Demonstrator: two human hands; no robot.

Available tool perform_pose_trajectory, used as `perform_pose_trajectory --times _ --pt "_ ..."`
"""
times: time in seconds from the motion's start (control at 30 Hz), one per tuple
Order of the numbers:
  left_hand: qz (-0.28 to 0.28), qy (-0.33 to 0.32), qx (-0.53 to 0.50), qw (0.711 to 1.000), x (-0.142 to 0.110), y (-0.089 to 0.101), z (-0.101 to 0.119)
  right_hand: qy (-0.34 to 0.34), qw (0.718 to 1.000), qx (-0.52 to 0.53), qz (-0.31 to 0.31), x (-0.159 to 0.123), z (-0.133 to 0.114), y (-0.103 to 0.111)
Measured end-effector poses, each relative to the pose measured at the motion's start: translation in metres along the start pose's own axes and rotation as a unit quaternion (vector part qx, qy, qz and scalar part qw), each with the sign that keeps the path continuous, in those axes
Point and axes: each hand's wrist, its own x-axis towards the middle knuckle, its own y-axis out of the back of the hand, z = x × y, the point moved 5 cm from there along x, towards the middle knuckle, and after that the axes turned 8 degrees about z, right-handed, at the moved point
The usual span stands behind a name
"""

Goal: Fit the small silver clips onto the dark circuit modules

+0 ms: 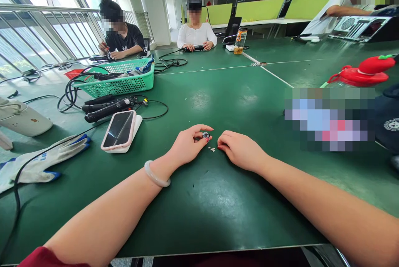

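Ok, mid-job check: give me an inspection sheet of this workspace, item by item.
Surface: green tabletop, glare and pale scuffs.
Job's things: small part, in left hand; tiny pale pieces on the tabletop between the hands.
Clutter: phone, glove, loaded green basket, all leftward.
Grips: left pinches the small part; right hand has curled fingers, contents unclear.
Cables: black cable crosses the glove; others coil by the basket.
Surroundings: three other people, windows left.

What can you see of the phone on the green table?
The phone lies face up, set at a slant: screen dark with a pale reflection, rounded corners, pale pink rim, maybe a case. It rests on a white slab-like item that sticks out along its right side on the table, between a white glove and the left hand. No hand touches it.
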Motion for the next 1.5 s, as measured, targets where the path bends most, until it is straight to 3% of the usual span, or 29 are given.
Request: perform_pose_trajectory --times 0.13,0.23,0.4,0.77,1.23,1.37,1.5 --pt "-0.009 0.018 -0.032 0.999 0.000 -0.002 -0.002 -0.012 1.000 0.018 0.012 -0.002 0.001 0.001" --pt "-0.012 0.033 -0.050 0.998 0.000 -0.004 -0.005 -0.017 0.995 0.065 0.067 -0.002 -0.002 0.009" --pt "-0.018 0.006 -0.057 0.998 0.001 -0.005 -0.006 0.025 0.985 0.110 0.133 -0.004 -0.012 0.019" --pt "-0.051 0.011 -0.084 0.995 -0.001 -0.011 -0.005 0.025 0.985 0.111 0.132 -0.003 -0.015 0.017" --pt "-0.050 0.016 -0.113 0.992 -0.002 -0.012 -0.001 0.050 0.979 0.120 0.159 -0.005 -0.015 0.017" --pt "-0.048 0.049 -0.166 0.984 0.001 -0.011 -0.008 0.058 0.975 0.132 0.171 -0.005 -0.015 0.018" --pt "-0.035 0.080 -0.210 0.974 0.003 -0.009 -0.010 0.018 0.977 0.132 0.168 -0.004 -0.011 0.018"
